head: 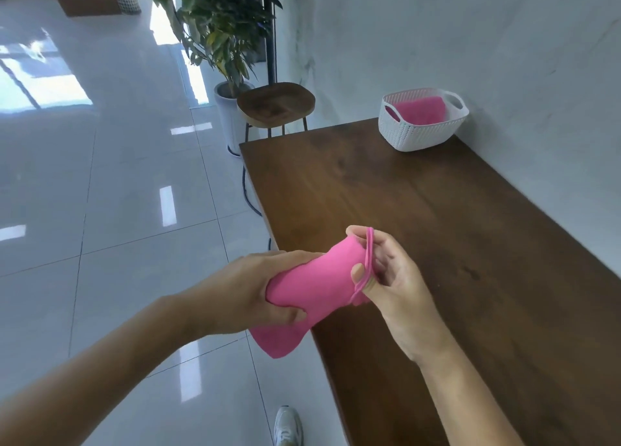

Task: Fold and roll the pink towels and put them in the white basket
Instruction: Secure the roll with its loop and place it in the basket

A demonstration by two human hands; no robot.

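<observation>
The left hand (pixel 255 287) has its fingers clamped round the rolled towel (pixel 322 277), over the bench (pixel 437 227) edge at 6 o'clock. The right hand (pixel 389 274) fingers hook a pink loop (pixel 369 254) at its end. The basket (pixel 416 139), at 1 o'clock, holds a second towel (pixel 420 109)

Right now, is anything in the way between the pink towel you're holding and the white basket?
Nothing visible does. The left hand and right hand grip the rolled pink towel, and only bare wooden table shows between it and the white basket. Inside already lies another towel.
</observation>
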